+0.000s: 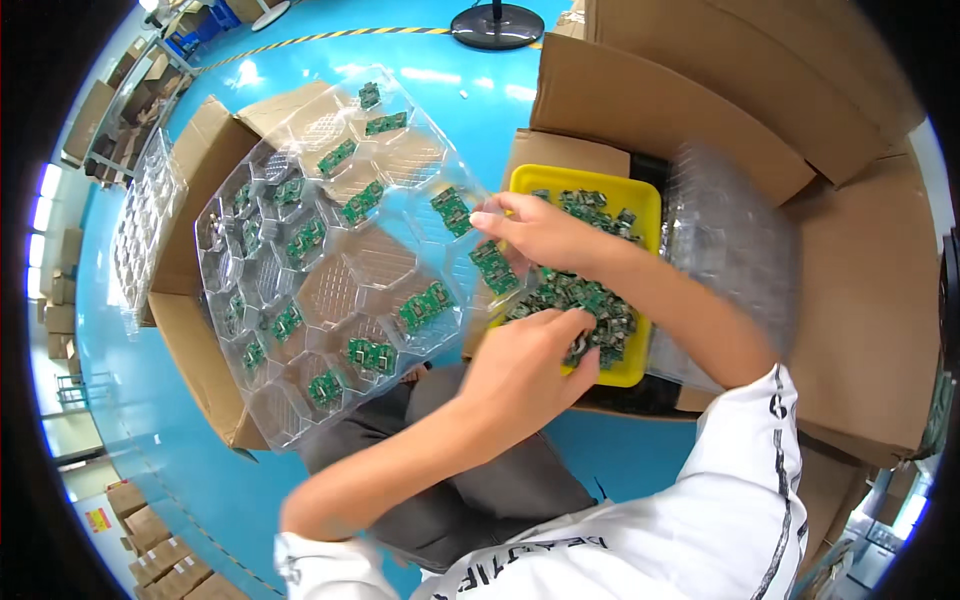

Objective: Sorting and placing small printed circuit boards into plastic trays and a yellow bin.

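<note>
A large clear plastic blister tray (375,255) with hexagonal pockets lies tilted at centre left, several pockets holding green circuit boards (363,202). My right hand (535,232) grips the tray's right rim, its thumb on top close to one board and its other fingers partly hidden. Right of the tray stands a yellow bin (645,215) heaped with small green circuit boards (610,310). Over the bin's near left part, my left hand (535,360) is curled with thumb and fingers closing around a small dark board, mostly covered by the fingers.
Under the tray's left side is an open cardboard box (185,340), with another clear tray (148,225) beyond it. Stacked clear trays (725,260) stand right of the bin, inside a big cardboard box (865,290). A black round stand base (497,27) rests on the blue floor.
</note>
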A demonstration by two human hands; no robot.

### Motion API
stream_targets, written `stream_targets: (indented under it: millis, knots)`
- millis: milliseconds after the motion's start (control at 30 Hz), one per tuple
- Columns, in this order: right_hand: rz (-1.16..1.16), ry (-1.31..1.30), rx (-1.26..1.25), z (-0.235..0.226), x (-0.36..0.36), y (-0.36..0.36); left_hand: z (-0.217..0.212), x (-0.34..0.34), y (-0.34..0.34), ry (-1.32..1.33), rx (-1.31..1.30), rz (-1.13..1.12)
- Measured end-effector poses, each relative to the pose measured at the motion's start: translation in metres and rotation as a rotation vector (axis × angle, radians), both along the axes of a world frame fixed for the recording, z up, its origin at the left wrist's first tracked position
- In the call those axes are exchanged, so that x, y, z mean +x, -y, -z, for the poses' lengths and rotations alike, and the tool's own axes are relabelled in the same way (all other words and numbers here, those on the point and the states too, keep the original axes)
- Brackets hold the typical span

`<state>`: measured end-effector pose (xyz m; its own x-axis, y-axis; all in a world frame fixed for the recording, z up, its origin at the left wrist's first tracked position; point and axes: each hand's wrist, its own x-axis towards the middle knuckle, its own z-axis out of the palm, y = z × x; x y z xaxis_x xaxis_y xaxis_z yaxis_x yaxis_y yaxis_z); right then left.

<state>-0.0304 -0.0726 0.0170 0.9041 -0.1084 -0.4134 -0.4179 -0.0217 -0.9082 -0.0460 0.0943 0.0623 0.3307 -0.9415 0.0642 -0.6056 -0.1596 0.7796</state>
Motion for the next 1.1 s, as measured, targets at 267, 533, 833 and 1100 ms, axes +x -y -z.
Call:
stream_targets:
  millis: [267, 533, 833, 1100]
  knots:
    - [0.117, -0.059, -0.035, -0.011, -0.017, 0.010, -0.018, -0.023, -0.058, 0.160, -0.153, -0.160]
    - [0.229, 0.280, -0.362, -0.004, -0.050, -0.012, 0.019, 0.113, -0.261, -0.301, 0.065, -1.174]
    - [0.583, 0.183, -0.250, -0.046, -0.231, 0.022, -0.007, 0.034, -0.109, -0.359, -0.193, -0.759]
    - [1.194, -0.035, -0.245, -0.023, -0.399, 0.013, 0.022, -0.008, 0.037, -0.283, -0.107, -0.235]
